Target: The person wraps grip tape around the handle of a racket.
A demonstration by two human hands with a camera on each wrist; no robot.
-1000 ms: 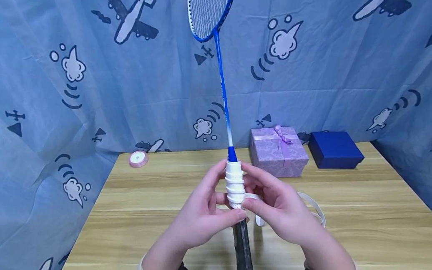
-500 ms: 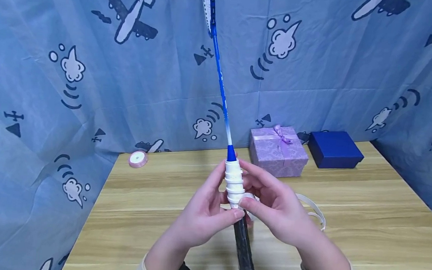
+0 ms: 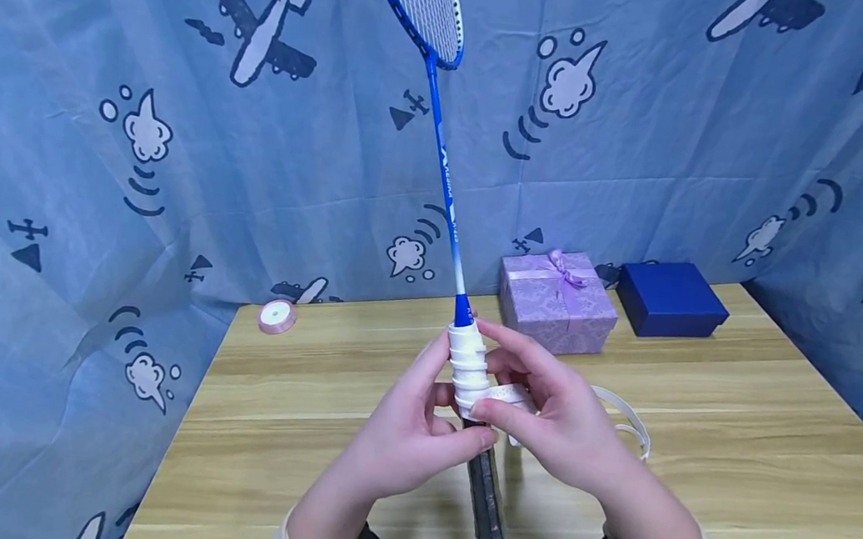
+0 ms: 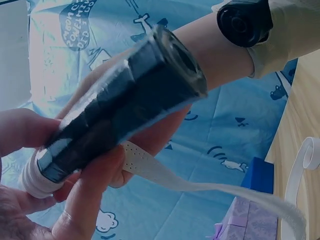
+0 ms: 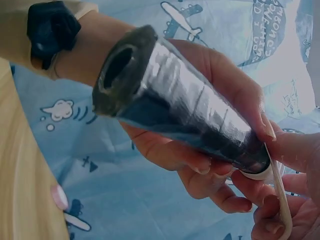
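Observation:
A badminton racket [image 3: 447,195] with a blue shaft stands tilted between both hands, its head cut off by the top of the head view. White grip tape [image 3: 467,360] is wound in ridged, overlapping turns round the upper handle. Below it, the lower handle [image 3: 485,499] is bare and black. My left hand [image 3: 416,435] holds the handle, thumb in front near the tape's lower edge. My right hand [image 3: 560,412] pinches the tape just right of the handle. From there a loose, perforated strip [image 4: 172,180] trails away in the left wrist view; part of it is hidden behind the right hand.
Further along the loose tape [image 3: 628,413] curls over the wooden table [image 3: 275,459]. A lilac gift box [image 3: 556,307] with a bow and a dark blue box [image 3: 670,299] stand at the back right. A pink ribbon roll [image 3: 276,316] lies back left, before a blue curtain [image 3: 320,145].
The racket has turned about its long axis: its head went from face-on to edge-on and now shows its strings again, angled the other way. Both hands stay nearly in place.

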